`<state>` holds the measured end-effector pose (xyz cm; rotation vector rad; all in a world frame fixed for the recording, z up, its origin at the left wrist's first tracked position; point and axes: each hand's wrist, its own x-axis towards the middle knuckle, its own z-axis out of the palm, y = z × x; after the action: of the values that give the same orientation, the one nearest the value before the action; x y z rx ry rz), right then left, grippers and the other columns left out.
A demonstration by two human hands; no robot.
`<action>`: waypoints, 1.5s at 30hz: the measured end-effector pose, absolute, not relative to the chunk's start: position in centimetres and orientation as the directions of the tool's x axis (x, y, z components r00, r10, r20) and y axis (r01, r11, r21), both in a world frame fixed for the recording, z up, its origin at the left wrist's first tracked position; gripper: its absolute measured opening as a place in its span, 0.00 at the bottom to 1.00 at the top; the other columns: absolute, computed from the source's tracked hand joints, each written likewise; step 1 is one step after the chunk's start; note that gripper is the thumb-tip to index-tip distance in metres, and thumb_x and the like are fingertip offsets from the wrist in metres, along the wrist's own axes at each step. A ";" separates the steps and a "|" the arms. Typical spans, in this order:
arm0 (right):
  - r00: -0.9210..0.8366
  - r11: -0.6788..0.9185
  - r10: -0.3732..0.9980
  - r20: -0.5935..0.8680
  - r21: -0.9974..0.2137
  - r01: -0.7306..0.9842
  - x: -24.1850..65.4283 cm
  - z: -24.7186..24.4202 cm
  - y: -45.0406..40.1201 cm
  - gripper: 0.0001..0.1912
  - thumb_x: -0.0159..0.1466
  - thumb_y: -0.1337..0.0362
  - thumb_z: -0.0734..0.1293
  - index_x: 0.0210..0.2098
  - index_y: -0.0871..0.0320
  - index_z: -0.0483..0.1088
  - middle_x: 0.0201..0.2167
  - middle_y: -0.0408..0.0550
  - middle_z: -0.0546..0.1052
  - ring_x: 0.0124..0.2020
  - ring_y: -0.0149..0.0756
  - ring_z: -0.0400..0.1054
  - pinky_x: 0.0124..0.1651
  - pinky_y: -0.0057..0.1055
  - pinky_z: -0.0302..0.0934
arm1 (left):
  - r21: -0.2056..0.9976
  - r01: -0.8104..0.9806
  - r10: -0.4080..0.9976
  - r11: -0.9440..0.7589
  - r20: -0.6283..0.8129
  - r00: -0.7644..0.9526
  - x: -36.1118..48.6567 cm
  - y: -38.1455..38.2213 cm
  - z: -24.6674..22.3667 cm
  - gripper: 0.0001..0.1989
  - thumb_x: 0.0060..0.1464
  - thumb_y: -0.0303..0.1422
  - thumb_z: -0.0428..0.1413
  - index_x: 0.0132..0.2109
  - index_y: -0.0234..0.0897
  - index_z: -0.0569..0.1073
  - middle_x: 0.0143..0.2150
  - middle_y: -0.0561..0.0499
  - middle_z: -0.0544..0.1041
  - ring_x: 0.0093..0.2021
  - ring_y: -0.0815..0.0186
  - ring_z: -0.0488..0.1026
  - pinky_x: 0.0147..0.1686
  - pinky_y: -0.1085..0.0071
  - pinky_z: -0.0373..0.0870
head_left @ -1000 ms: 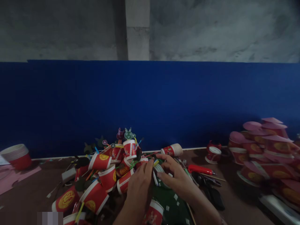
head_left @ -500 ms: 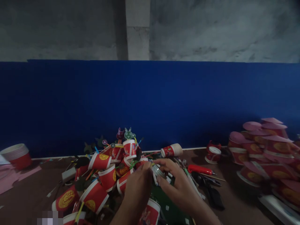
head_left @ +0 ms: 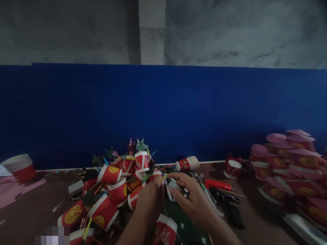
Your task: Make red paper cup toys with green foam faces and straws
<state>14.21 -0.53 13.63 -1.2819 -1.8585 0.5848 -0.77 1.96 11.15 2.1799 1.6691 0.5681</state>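
Note:
Both my hands are together over the middle of the table, in front of the pile of cups. My left hand (head_left: 149, 199) has its fingers pressed together. A small yellow strip (head_left: 164, 177) shows at its fingertips, but what the fingers grip is mostly hidden. My right hand (head_left: 190, 195) curls its thumb and fingers around a pale, clear object that looks like a roll of tape (head_left: 174, 185). Below the hands, a red paper cup (head_left: 165, 231) stands on a dark green mat (head_left: 182, 217) scattered with small white scraps.
Red paper cups (head_left: 103, 211) with straws are heaped at left, with rabbit cutouts (head_left: 140, 145) on top. Stacked cups (head_left: 187, 164) lie behind my hands. To the right are a red utility knife (head_left: 218, 184), black scissors (head_left: 230, 204) and pink-topped cups (head_left: 302, 163). A blue panel (head_left: 163, 112) stands behind.
My hands have drawn slightly apart, the left shifting left. The clear roll has moved a little right with my right hand. The camera view has shifted slightly.

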 end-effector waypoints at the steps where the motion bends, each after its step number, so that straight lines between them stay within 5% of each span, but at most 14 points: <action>1: -0.185 0.387 0.921 0.343 -0.745 0.544 14.3 13.6 -0.5 0.16 0.61 0.62 0.61 0.47 0.55 0.69 0.35 0.48 0.75 0.39 0.41 0.68 0.44 0.37 0.61 | 0.524 0.814 0.968 -0.252 0.117 0.224 -0.8 1.9 11.2 0.17 0.62 0.34 0.36 0.49 0.38 0.65 0.39 0.43 0.78 0.41 0.57 0.75 0.36 0.68 0.63; 17: -0.227 0.423 0.904 0.361 -0.692 0.584 14.5 14.0 -0.5 0.16 0.56 0.68 0.62 0.45 0.55 0.70 0.39 0.49 0.74 0.40 0.41 0.67 0.45 0.39 0.59 | 0.727 0.614 0.951 -0.308 0.218 0.220 -1.3 2.6 10.1 0.19 0.62 0.42 0.36 0.38 0.37 0.68 0.33 0.46 0.76 0.36 0.59 0.72 0.34 0.69 0.61; 22: -0.220 0.410 0.911 0.349 -0.706 0.577 14.8 13.8 -0.1 0.18 0.56 0.67 0.62 0.46 0.56 0.69 0.32 0.47 0.74 0.38 0.40 0.67 0.41 0.36 0.60 | 0.799 0.509 0.946 -0.320 0.240 0.218 -1.5 2.7 10.0 0.19 0.61 0.43 0.37 0.38 0.37 0.67 0.36 0.47 0.75 0.36 0.60 0.71 0.35 0.70 0.61; 45: -0.213 0.388 0.919 0.333 -0.653 0.650 15.4 13.7 0.5 0.17 0.55 0.66 0.63 0.45 0.55 0.70 0.32 0.46 0.73 0.35 0.39 0.66 0.41 0.36 0.58 | 0.865 0.430 0.962 -0.259 0.192 0.193 -1.3 2.8 10.3 0.14 0.60 0.38 0.38 0.32 0.38 0.62 0.30 0.52 0.67 0.33 0.64 0.65 0.34 0.70 0.60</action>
<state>15.39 0.54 13.68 -1.3444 -1.9537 0.4934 -1.26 2.75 10.30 1.7987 1.3076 1.0084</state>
